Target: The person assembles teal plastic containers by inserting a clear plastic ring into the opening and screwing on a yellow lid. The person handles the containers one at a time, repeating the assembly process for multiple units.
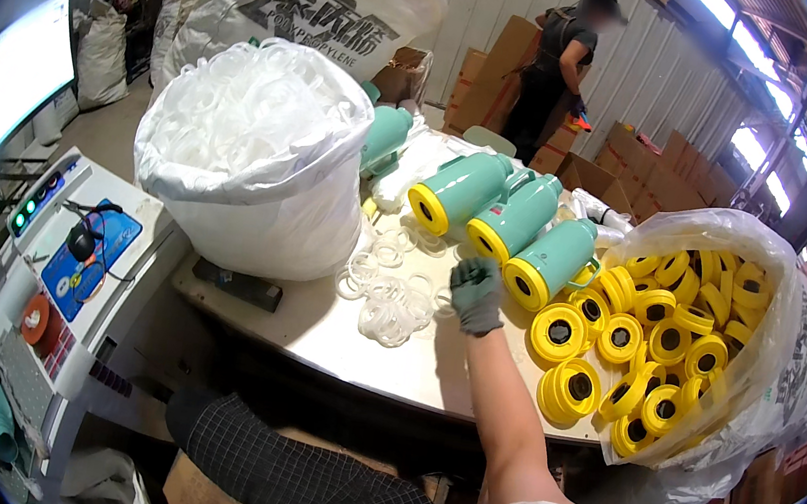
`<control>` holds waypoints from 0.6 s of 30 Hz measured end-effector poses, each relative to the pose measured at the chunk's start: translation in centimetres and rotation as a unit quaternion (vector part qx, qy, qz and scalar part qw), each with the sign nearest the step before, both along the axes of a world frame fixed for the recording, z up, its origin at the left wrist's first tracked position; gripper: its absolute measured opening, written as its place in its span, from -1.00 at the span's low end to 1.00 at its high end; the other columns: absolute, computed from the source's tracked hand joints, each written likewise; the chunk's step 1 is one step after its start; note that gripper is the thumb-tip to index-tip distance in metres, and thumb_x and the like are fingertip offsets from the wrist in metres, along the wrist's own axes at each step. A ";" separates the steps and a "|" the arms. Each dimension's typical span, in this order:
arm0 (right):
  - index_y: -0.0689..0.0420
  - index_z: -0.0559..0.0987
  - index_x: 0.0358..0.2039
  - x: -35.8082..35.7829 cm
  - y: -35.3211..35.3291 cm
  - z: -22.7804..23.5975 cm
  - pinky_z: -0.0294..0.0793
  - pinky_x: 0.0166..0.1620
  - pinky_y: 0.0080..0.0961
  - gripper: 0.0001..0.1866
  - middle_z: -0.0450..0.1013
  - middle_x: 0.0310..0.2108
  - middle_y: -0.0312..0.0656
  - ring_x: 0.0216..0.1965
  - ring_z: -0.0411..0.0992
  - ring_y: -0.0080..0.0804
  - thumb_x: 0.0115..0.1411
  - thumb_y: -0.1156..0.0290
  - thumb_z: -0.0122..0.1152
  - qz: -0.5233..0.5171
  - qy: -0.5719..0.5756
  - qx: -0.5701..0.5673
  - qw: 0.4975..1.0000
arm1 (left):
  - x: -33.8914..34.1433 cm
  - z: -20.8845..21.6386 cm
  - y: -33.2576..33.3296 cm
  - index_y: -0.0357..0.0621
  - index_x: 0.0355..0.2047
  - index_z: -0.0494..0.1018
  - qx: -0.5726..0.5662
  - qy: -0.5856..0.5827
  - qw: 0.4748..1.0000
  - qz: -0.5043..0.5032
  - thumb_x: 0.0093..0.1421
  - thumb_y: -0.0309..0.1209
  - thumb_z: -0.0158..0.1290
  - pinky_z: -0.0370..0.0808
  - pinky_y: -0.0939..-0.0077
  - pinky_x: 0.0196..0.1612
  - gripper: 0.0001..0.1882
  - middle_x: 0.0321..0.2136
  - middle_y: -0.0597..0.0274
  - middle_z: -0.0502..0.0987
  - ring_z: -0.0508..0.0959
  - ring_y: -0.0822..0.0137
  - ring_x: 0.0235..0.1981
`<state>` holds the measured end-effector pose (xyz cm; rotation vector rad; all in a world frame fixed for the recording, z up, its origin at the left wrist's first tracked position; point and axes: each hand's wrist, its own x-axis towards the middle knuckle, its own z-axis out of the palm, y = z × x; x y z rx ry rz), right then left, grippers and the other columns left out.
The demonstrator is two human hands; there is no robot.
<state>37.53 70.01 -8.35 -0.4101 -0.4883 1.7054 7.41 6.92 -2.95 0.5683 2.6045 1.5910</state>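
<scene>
My right hand point(477, 297), in a grey glove with dark fingers, is over the table with its fingers curled closed. What they hold, if anything, is hidden. Right beside it lies a green thermos flask point(564, 255) with a yellow base facing me. Two more green flasks, one in the middle point(521, 216) and one on the left point(470, 188), lie alongside. Loose translucent white rings point(394, 309) are heaped left of the hand. Yellow round bases point(558, 333) with black centres are piled to its right. My left hand is out of view.
A white sack point(256, 219) full of translucent rings stands on the table point(314, 327) at left. A clear bag point(782, 369) of yellow bases spills at right. A screen point(15, 89) and side desk are far left. Another person point(557, 69) stands behind, near cardboard boxes point(635, 170).
</scene>
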 end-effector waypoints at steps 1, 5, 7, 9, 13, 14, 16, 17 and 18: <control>0.00 0.42 -0.53 -2.7 -1.9 0.8 0.34 -0.36 -0.49 -0.71 0.29 -0.60 -0.33 -0.51 0.28 -0.40 0.30 0.23 0.24 -0.017 -0.009 -0.063 0.998 | -0.6 -0.5 0.4 -0.33 0.28 0.34 0.015 0.007 1.000 -0.026 0.43 -0.37 0.12 0.51 0.19 0.13 -0.51 0.15 -0.09 0.49 0.54 0.06 0.04; 0.03 0.56 -0.10 -12.3 -10.4 0.7 0.42 -0.27 -0.61 -0.82 0.39 -0.45 -0.42 -0.43 0.36 -0.59 0.48 0.22 0.13 0.059 -0.115 0.047 0.991 | -1.3 -2.3 -0.9 -0.29 0.27 0.35 0.215 -0.206 0.954 0.024 0.30 -0.32 0.18 0.48 0.22 0.14 -0.42 0.09 0.04 0.50 0.51 0.14 0.05; 0.08 0.41 0.26 -12.1 -16.0 -0.4 0.43 -0.23 -0.63 -0.62 0.32 -0.31 -0.44 -0.38 0.29 -0.65 0.51 0.29 0.03 0.108 -0.329 0.136 0.928 | -0.9 -0.3 -0.2 -0.31 0.30 0.31 0.164 -0.092 0.982 -0.032 0.21 -0.51 0.13 0.45 0.33 0.16 -0.37 0.06 0.11 0.46 0.49 0.26 0.07; 0.17 0.45 0.19 -12.8 -21.8 -0.2 0.48 -0.18 -0.61 -0.66 0.36 -0.25 -0.35 -0.34 0.33 -0.60 0.45 0.38 0.07 0.196 -0.328 0.068 0.922 | -2.9 -1.2 -1.5 -0.33 0.26 0.33 -0.057 0.124 0.991 -0.003 0.18 -0.40 0.30 0.45 0.12 0.23 -0.33 0.13 -0.06 0.50 0.52 -0.04 0.15; 0.25 0.51 0.12 -19.3 -33.2 -2.6 0.50 -0.03 -0.55 -0.69 0.50 -0.10 -0.20 -0.14 0.44 -0.51 0.40 0.47 0.09 0.310 -0.421 0.327 0.787 | -3.5 -2.3 -9.3 -0.33 0.21 0.36 -0.099 0.279 0.930 0.216 0.12 -0.40 0.37 0.43 0.12 0.20 -0.32 0.09 -0.13 0.45 0.49 -0.08 0.09; 0.23 0.48 0.18 -20.4 -33.8 -3.2 0.46 0.01 -0.57 -0.66 0.48 0.00 -0.20 -0.07 0.43 -0.53 0.49 0.40 -0.01 0.429 -0.357 0.230 0.797 | -2.8 -4.2 -13.1 -0.36 0.17 0.35 -0.112 0.246 0.924 0.272 0.16 -0.31 0.34 0.40 0.04 0.20 -0.34 0.05 -0.21 0.45 0.46 -0.20 0.10; 0.28 0.52 0.12 -21.2 -37.7 -2.0 0.46 0.04 -0.54 -0.70 0.51 0.00 -0.18 -0.09 0.47 -0.50 0.47 0.42 0.07 0.390 -0.392 0.381 0.741 | -0.9 -11.0 -20.1 -0.32 0.10 0.40 -0.063 0.118 0.877 0.461 0.13 -0.44 0.34 0.55 0.22 -0.05 -0.44 0.00 -0.03 0.50 0.55 0.14 -0.10; 0.28 0.54 0.09 -21.4 -38.7 -1.2 0.47 0.02 -0.54 -0.71 0.52 -0.03 -0.17 -0.11 0.47 -0.50 0.45 0.43 0.09 0.410 -0.387 0.393 0.726 | -0.2 -13.7 -23.6 -0.37 0.14 0.37 0.086 0.059 0.842 0.529 0.16 -0.34 0.33 0.51 0.15 0.03 -0.39 0.04 -0.17 0.48 0.54 -0.03 -0.03; 0.28 0.55 0.07 -21.4 -39.5 -0.3 0.48 0.01 -0.55 -0.72 0.53 -0.06 -0.17 -0.13 0.48 -0.50 0.43 0.43 0.11 0.431 -0.383 0.403 0.711 | 1.6 -18.0 -28.7 -0.36 0.13 0.38 0.058 0.076 0.785 0.612 0.17 -0.32 0.33 0.53 0.20 -0.03 -0.39 -0.02 -0.11 0.52 0.55 0.06 -0.08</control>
